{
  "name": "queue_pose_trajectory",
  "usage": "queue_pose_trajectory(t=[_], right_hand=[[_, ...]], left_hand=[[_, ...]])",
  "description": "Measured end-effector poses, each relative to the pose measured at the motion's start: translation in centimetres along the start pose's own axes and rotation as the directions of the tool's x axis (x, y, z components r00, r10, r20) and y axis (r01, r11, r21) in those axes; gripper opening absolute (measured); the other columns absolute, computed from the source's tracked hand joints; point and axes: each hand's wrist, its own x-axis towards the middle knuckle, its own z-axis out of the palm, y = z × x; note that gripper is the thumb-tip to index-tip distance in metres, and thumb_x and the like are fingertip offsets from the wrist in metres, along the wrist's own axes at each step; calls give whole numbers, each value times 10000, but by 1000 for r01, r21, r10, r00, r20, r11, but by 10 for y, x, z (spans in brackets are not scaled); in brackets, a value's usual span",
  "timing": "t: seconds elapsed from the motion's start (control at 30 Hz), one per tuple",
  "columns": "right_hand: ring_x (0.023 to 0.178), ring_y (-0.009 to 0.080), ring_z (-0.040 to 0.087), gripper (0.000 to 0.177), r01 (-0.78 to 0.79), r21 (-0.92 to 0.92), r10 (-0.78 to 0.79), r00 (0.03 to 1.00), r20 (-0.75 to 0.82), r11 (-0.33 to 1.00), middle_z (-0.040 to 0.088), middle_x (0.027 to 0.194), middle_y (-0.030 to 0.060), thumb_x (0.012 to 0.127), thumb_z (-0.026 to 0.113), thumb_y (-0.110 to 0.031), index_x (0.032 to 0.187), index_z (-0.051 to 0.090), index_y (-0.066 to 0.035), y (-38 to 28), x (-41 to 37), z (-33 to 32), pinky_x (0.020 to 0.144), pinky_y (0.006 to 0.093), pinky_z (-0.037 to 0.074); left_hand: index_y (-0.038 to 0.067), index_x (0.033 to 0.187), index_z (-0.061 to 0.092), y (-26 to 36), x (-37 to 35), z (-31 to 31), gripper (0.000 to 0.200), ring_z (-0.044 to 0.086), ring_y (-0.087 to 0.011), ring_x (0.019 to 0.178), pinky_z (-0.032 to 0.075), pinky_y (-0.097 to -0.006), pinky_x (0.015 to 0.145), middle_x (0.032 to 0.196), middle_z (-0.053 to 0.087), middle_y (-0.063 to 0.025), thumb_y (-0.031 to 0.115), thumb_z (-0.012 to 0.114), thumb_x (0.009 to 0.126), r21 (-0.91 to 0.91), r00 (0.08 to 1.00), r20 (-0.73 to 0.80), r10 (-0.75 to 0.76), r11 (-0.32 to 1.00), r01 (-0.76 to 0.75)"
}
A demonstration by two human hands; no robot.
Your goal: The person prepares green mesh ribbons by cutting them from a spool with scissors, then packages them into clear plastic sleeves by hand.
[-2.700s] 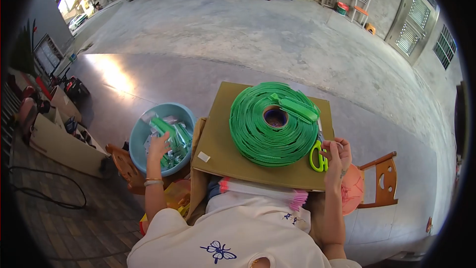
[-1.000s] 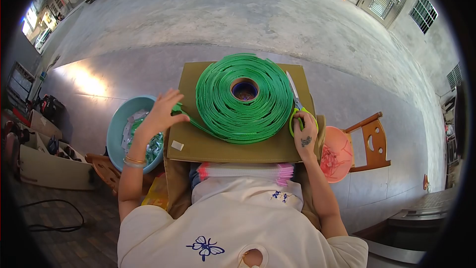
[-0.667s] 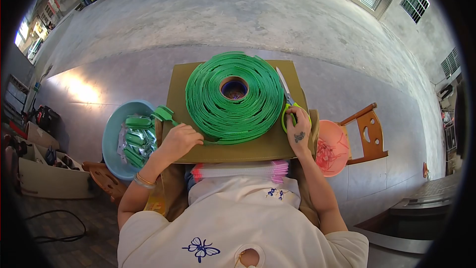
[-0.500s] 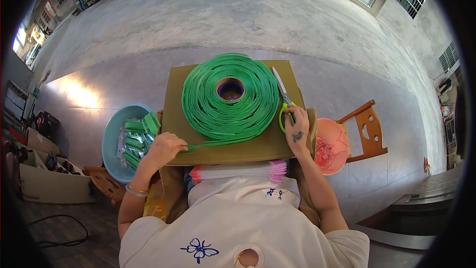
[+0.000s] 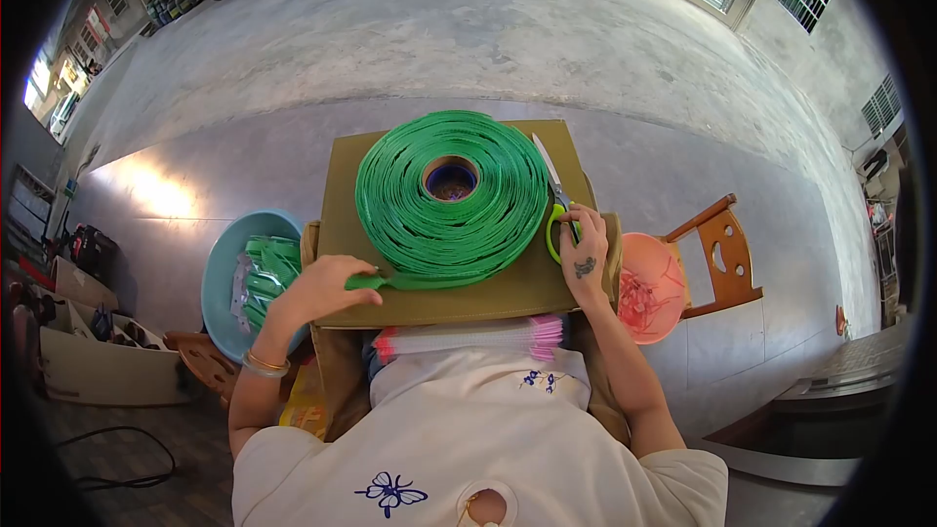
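A large roll of green plastic strip (image 5: 390, 161) lies flat on an olive-brown padded board (image 5: 346, 151), with a cardboard core at its middle. Its loose end (image 5: 366, 282) runs out at the front left. Around that end, my left hand (image 5: 322, 291) has thumb and fingers spread apart, the strip showing in the gap. On the board's right side, my right hand (image 5: 584, 252) has its fingers curled round the yellow-green handle of a pair of scissors (image 5: 556, 195). The blades point away from me, alongside the roll.
A blue basin (image 5: 220, 278) holding green strip bundles stands left of the board. To the right, a pink basin (image 5: 659, 278) with red strands rests by a wooden chair (image 5: 730, 259). A stack of white and pink mesh pieces (image 5: 468, 339) lies on my lap.
My left hand has opened from its pinch on the strip's end, thumb and fingers now apart. My right hand stays at the scissors.
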Motion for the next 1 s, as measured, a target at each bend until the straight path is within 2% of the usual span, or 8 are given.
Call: queue_pose_trajectory(t=[0.13, 0.23, 0.27, 0.47, 0.53, 0.63, 0.83, 1.0], right_hand=[[967, 318, 516, 153, -20, -14, 20, 1000, 4, 1000, 563, 1007, 150, 718, 582, 31, 860, 552, -18, -1, -1, 0, 839, 386, 401], [969, 318, 512, 158, -3, -20, 3, 1000, 7, 1000, 561, 1006, 149, 716, 580, 32, 864, 549, -16, -1, -1, 0, 841, 390, 398], [969, 318, 511, 158, -4, -18, 4, 1000, 8, 1000, 560, 1004, 148, 716, 580, 32, 864, 549, -14, -1, -1, -1, 844, 391, 396], [978, 318, 503, 166, -10, -6, 10, 1000, 9, 1000, 559, 1004, 148, 715, 577, 34, 873, 545, -7, 0, 0, -2, 856, 391, 386], [977, 319, 500, 189, -16, -2, 16, 1000, 12, 1000, 556, 1003, 148, 714, 578, 33, 894, 540, -8, -1, -1, -1, 855, 391, 385], [967, 324, 495, 250, -39, -13, 40, 999, 31, 999, 544, 1002, 148, 712, 588, 22, 951, 522, -11, -2, 1, -2, 849, 398, 384], [943, 342, 490, 366, -62, -304, 114, 981, 158, 951, 512, 990, 173, 720, 648, -63, 1023, 459, 15, -15, 6, -15, 816, 413, 404], [904, 358, 519, 376, -136, -379, 249, 930, 269, 915, 519, 964, 202, 730, 688, -150, 979, 469, 28, -9, 9, -22, 772, 418, 423]], left_hand=[[5, 953, 606, 40, 21, 22, 470, 593, -335, 846, 471, -411, 740, 853, 624, -174, 438, 618, 772, 130, 982, 125, 141, 979, -157], [10, 904, 602, 63, 28, 42, 397, 597, -330, 781, 474, -414, 674, 798, 616, -157, 396, 589, 812, 75, 983, 72, 171, 981, -176], [7, 890, 606, 68, 30, 49, 300, 600, -319, 768, 477, -405, 650, 757, 617, -167, 294, 613, 801, 70, 975, -24, 222, 973, -220], [21, 741, 634, 38, 22, 43, 119, 598, -329, 679, 468, -426, 612, 671, 600, -172, 130, 666, 706, 163, 997, -3, 78, 984, -77], [23, 727, 642, 16, 3, 23, 169, 568, -358, 620, 449, -421, 573, 617, 575, -168, 185, 681, 698, 218, 997, -54, 51, 975, -38], [27, 777, 650, 2, -14, -8, 269, 583, -343, 669, 462, -392, 610, 668, 608, -155, 261, 716, 663, 376, 952, 115, -284, 899, 223], [13, 939, 631, 42, 11, 15, 516, 601, -296, 828, 466, -389, 720, 834, 636, -119, 423, 725, 640, 134, 991, 18, 132, 982, -133], [20, 1035, 576, 82, 41, 69, 511, 605, -282, 781, 483, -359, 673, 813, 617, -115, 393, 686, 703, 77, 963, -67, 261, 964, -256]])
